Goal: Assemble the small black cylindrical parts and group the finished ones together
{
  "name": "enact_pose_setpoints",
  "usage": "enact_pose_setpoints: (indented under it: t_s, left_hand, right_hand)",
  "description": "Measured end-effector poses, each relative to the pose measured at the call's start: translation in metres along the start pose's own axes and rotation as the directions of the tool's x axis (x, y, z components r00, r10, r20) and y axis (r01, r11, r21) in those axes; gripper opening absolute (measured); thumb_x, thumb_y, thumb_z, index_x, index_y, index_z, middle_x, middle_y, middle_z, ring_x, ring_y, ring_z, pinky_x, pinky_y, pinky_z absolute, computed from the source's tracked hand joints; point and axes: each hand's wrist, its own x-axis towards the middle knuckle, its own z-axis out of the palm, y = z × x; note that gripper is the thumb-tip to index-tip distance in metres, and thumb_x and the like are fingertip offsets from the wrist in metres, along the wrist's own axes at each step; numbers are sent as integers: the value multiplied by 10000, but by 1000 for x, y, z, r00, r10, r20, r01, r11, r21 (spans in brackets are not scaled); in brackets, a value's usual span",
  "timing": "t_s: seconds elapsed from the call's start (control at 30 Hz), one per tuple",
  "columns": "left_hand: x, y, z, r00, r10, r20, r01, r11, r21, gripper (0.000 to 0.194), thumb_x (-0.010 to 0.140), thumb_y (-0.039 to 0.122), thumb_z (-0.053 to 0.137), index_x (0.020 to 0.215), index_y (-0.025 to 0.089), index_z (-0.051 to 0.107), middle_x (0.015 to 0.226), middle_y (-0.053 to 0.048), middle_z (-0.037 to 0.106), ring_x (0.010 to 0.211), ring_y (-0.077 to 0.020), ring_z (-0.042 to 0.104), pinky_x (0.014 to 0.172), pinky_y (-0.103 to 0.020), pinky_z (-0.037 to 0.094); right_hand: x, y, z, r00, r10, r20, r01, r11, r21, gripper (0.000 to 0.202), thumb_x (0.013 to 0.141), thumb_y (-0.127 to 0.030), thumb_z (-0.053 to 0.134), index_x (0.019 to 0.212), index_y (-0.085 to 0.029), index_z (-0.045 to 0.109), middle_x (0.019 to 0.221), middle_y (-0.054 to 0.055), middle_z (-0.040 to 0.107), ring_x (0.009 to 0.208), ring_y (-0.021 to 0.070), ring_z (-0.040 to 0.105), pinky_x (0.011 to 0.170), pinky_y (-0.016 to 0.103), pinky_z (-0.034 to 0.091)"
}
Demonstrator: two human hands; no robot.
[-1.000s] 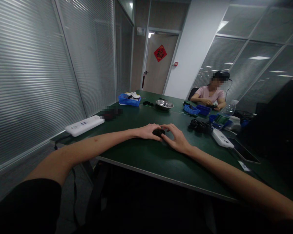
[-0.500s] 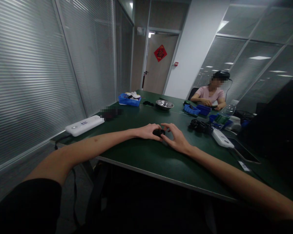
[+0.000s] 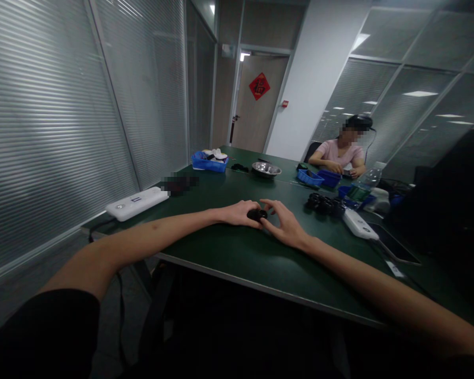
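Observation:
A small black cylindrical part [image 3: 256, 215] with a round, ring-like right end is held low over the green tabletop, between my two hands. My left hand [image 3: 242, 213] is closed around its left side, with the fingers mostly hidden behind it. From the right, my right hand [image 3: 285, 223] curls its thumb and fingers about the ring-like end. The thumb tip is at the lower edge, and one finger arches above. Whether the part also rests on the table is hidden.
Several black round parts [image 3: 324, 204] lie to the right, near a water bottle [image 3: 361, 189], white power bank-like box [image 3: 357, 225] and phone [image 3: 395, 243]. Farther back are a metal bowl [image 3: 266, 169] and blue bins [image 3: 210, 162]. Another white box [image 3: 137, 203] is left. A person [image 3: 342, 155] sits opposite.
My hands and the black part hold nearly the same place. Across the table, the other person's hands have shifted slightly.

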Motion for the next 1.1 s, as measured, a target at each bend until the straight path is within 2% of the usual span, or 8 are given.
enact_pose_setpoints:
  t_s: [0.13,0.33,0.53,0.73,0.93,1.1]
  left_hand:
    - [0,-1,1,1000,-1,-8,1,1000,-21,618,841,582,713,1272,155,597,1265,-120,629,1177,-300,590,1004,-402,433]
    - [0,2,-1,1000,13,8,-13,1000,-6,592,857,596,690,1244,155,614,1248,-117,635,1167,-299,595,995,-392,431]
    - [0,-1,1,1000,-9,-8,9,1000,1,672,848,597,704,1327,144,575,1339,-140,604,1232,-316,568,1049,-416,418]
    - [1,-5,1,1000,26,-1,-26,999,19,622,862,601,683,1290,157,599,1279,-125,634,1191,-308,590,1004,-400,439]
    - [2,-6,2,1000,2,-13,-2,1000,-14,664,836,595,720,1319,155,601,1346,-140,604,1233,-310,577,1051,-415,432]
    - [2,-6,3,1000,12,-13,-12,1000,-20,655,839,599,719,1313,163,597,1311,-125,618,1210,-300,588,1040,-405,437]
  right_hand:
    - [-1,0,-1,999,-35,5,35,999,29,489,971,-303,561,1447,-244,465,1220,113,625,1134,302,603,1011,515,503]
    - [1,-3,-2,1000,6,13,-5,999,-34,523,970,-397,621,1441,-229,466,1131,104,618,1069,298,601,966,490,515]
    - [0,-3,-1,999,-45,29,44,999,10,482,985,-308,562,1448,-239,449,1219,109,611,1130,289,595,1011,484,500]
    - [1,-3,-2,999,12,34,-10,999,-48,548,963,-418,636,1448,-239,454,1151,106,617,1094,303,596,969,493,513]
    - [0,-4,-2,998,-38,44,38,999,-9,469,974,-332,601,1420,-247,483,1198,112,626,1088,294,601,946,481,521]
    - [0,-4,-3,998,-48,-33,50,998,42,403,969,-258,580,1370,-244,540,1224,104,604,1066,265,611,943,452,535]
